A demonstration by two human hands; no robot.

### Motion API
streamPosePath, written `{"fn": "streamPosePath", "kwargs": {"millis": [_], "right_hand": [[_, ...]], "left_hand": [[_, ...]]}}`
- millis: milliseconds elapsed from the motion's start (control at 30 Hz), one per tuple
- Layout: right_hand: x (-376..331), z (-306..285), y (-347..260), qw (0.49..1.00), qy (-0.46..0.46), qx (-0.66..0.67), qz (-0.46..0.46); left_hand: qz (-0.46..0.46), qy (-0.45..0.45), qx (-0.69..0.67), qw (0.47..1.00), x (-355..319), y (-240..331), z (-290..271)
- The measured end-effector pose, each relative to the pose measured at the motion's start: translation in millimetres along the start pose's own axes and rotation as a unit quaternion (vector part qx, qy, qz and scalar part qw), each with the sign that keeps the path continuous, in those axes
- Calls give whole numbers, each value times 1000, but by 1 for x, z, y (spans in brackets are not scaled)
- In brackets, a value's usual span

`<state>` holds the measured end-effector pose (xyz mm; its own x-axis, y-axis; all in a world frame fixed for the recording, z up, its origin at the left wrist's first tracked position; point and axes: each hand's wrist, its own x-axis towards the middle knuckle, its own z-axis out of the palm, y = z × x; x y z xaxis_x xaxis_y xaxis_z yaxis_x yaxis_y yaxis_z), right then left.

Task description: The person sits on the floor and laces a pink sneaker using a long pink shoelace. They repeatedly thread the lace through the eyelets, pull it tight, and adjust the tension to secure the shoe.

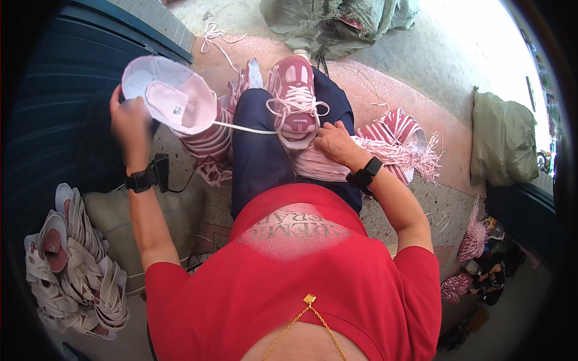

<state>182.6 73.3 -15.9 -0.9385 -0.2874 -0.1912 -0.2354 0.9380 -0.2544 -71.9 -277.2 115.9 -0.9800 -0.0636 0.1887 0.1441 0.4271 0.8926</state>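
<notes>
My left hand (130, 120), blurred by motion, grips the side of a pale shoe upper (201, 111) whose inside shows. A white shoelace (247, 129) stretches from near that upper to the pink laced sneaker upper (298, 90) on my lap. Loose loops of white lace lie across the front of the sneaker upper. Beside its lower right edge is my right hand (337, 143), fingers curled together in a pinch. What the fingertips hold is too small to make out. Under that hand, a pink bundle (319, 165) lies across my lap.
Stacked pink uppers (208, 147) stand by my left thigh, and striped pink uppers with trailing laces (394, 138) lie to the right. Pale uppers (75, 259) pile up at lower left beside a cushion (144, 222). Sacks (337, 24) stand ahead and a bulging sack (503, 138) far right.
</notes>
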Motion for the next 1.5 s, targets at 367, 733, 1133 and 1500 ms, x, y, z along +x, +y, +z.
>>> {"fn": "streamPosePath", "kwargs": {"millis": [367, 733, 1133, 1500], "right_hand": [[-9, 3, -6, 994, 41, 73, 65], [-6, 1, -11, 990, 60, 115, 60], [-7, -61, -3, 953, -49, 289, 82], [-4, -194, -13, 587, 270, 756, 109]], "left_hand": [[195, -233, 54, 951, -82, 126, 99], [153, -248, 39, 956, -84, 102, 108], [124, -304, 13, 945, -73, 97, 102], [81, -326, -25, 941, -67, 95, 101]]}}
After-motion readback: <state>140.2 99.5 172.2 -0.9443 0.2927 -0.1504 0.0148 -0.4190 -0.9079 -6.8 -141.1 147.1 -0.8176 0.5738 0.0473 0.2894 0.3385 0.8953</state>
